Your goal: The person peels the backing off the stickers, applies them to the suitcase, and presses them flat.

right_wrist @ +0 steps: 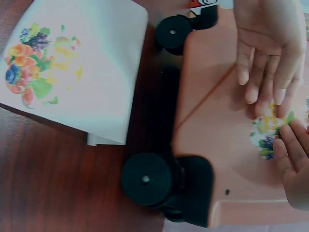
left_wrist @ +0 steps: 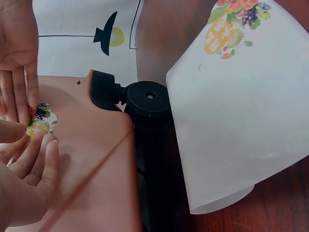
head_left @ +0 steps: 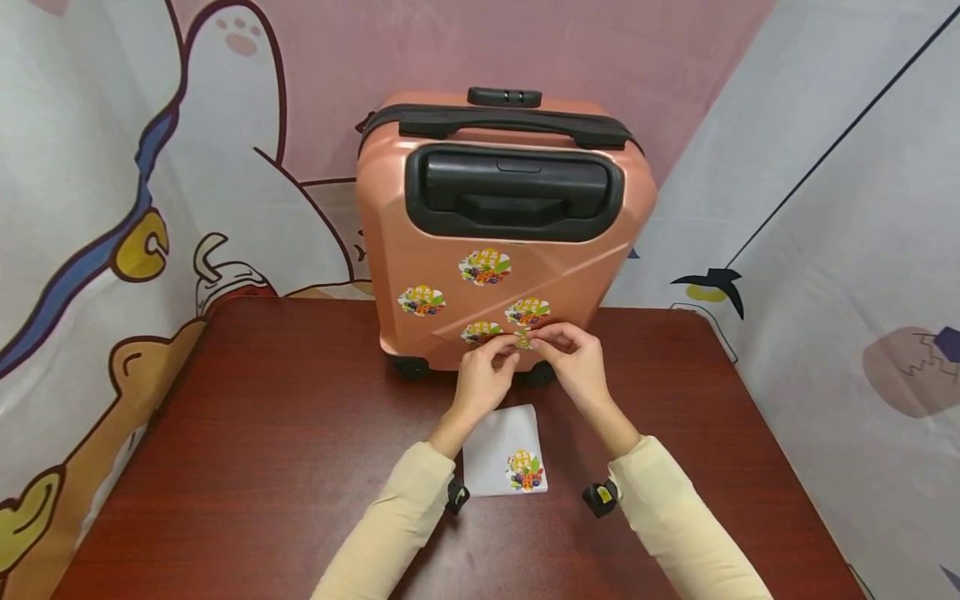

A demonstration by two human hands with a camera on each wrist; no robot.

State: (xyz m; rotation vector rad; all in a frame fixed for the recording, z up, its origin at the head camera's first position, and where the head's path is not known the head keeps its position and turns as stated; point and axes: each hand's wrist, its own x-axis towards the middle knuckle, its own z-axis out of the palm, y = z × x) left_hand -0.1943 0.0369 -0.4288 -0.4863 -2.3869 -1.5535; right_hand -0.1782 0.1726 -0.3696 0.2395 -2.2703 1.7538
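Note:
An orange-pink hard-shell suitcase stands upright on the table, its front carrying several fruit-print stickers. Low on that front, both hands meet at another fruit sticker. My left hand pinches its left edge between thumb and fingers; my right hand pinches the right edge. In the left wrist view this sticker lies close over the suitcase face, partly hidden by fingers. Just left of it, a sticker is partly covered by the left hand. Below the hands, a white sticker sheet bears one fruit sticker.
The brown wooden table reaches back to cartoon-printed curtains. Black wheels stick out at the suitcase's bottom, close to the sheet. A recessed black pull handle sits at the suitcase's top. The sheet's edge curls up.

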